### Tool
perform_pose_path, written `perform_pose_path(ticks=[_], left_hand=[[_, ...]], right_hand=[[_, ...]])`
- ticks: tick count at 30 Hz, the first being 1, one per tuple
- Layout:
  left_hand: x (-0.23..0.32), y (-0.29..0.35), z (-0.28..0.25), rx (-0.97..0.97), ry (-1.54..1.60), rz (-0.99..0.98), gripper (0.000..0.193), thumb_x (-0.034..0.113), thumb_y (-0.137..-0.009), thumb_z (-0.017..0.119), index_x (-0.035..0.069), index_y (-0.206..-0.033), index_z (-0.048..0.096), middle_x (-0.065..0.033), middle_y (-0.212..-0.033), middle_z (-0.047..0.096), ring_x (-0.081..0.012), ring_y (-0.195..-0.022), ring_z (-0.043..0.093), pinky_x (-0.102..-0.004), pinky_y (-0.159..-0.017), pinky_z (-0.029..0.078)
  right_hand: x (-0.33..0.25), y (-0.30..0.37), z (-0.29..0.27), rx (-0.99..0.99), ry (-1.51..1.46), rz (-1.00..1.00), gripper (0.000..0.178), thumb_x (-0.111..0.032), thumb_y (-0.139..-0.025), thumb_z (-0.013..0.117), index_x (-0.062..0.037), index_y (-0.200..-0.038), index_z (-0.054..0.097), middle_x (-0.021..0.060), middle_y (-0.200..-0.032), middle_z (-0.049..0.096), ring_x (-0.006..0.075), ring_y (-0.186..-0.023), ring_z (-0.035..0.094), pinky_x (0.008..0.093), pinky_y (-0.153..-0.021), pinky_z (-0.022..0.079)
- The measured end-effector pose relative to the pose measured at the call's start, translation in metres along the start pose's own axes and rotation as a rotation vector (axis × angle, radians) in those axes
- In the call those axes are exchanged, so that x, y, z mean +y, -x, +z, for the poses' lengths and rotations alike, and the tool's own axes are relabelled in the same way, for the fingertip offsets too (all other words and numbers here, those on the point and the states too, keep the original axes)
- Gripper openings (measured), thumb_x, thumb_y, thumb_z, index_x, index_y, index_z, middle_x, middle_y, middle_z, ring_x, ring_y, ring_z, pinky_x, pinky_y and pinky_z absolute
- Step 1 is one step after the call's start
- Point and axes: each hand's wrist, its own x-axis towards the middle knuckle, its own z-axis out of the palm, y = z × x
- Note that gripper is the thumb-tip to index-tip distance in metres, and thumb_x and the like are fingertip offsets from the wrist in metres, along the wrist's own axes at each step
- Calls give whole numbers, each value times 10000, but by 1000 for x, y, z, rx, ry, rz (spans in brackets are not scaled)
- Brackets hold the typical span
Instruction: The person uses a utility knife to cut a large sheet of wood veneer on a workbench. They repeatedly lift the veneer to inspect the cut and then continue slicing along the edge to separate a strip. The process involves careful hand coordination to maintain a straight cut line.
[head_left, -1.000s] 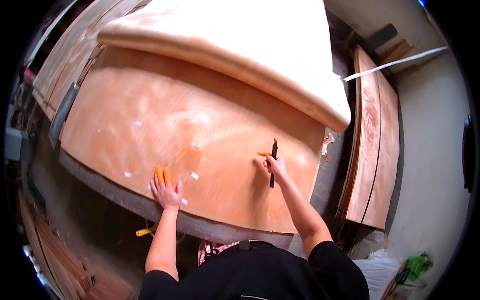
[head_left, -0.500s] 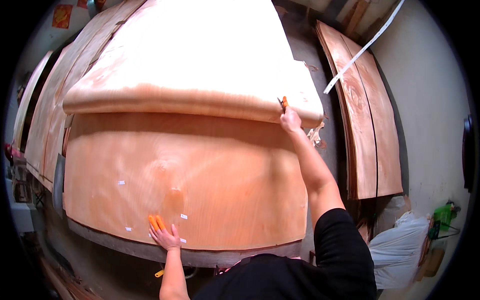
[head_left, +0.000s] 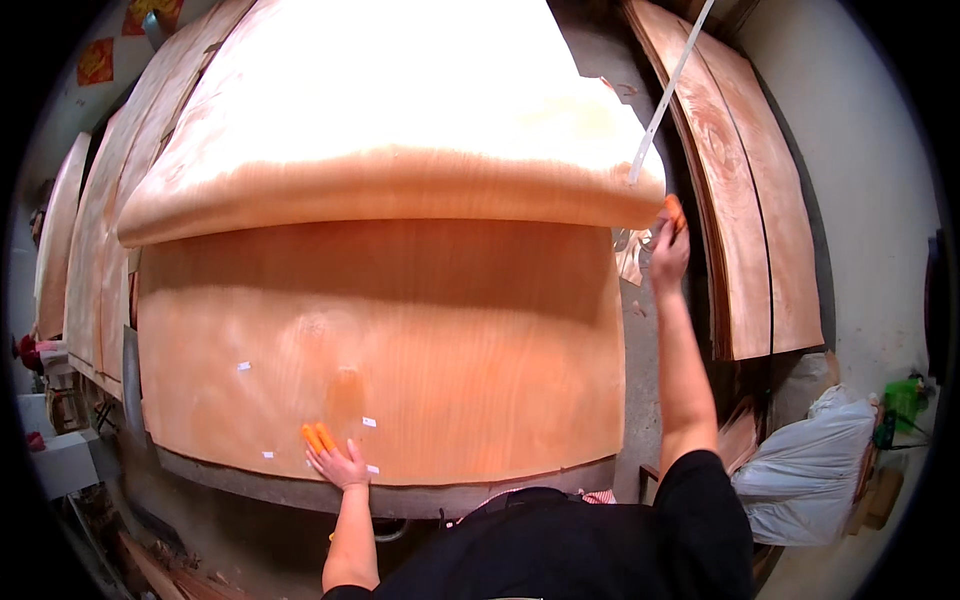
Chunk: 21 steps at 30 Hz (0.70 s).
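A broad light-brown wood veneer sheet [head_left: 480, 350] lies flat before me, with small white paper labels [head_left: 369, 422] stuck on it. Over its far part rests another veneer sheet [head_left: 400, 185], curled back in a long rounded fold, its top glaring white. My left hand [head_left: 338, 463], orange covers on two fingers, lies spread on the flat sheet near its front edge. At the right end of the fold is my right hand [head_left: 668, 248], also with orange finger covers. Its fingers are curled closed beside the sheet's edge; what they grip is too small to make out.
Veneer stacks stand right [head_left: 735, 200] and left [head_left: 110, 240] of the work. A thin white strip [head_left: 672, 95] hangs down at the upper right. Torn veneer scraps [head_left: 630, 258] stick out beneath the fold's right end. A white plastic sack [head_left: 805, 475] sits at the lower right.
My right hand has moved right, from on top of the fold to just past its right end. The left hand stays in place on the flat sheet. The whole view has shifted slightly.
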Motion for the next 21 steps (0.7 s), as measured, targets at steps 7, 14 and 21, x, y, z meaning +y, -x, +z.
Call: perform_pose_path(ticks=[7,14,21], left_hand=[[2,-3,5,53,19,26,627,356,-826,458,92,-1369,285,-149,-1430,214,-299,-1302,239,-478,-1056,161],[-6,2,10,97,21,27,638,357,-817,483,97,-1367,291,-138,-1422,245,-269,-1309,245,-461,-1054,177],[-6,-1,13,112,31,16,638,390,-814,490,86,-1350,321,-149,-1406,272,-287,-1301,254,-460,-1047,186]], right_hand=[[29,-72,-16,-250,-507,598,207,-186,-902,483,-80,-1078,507,-18,-778,567,85,-688,554,258,-644,464],[2,-9,-71,-158,-641,540,227,-172,-926,430,2,-1018,543,49,-851,602,129,-814,580,253,-783,441],[2,30,-119,-93,-692,451,247,-170,-926,431,7,-1074,521,60,-950,590,138,-903,556,278,-876,396]])
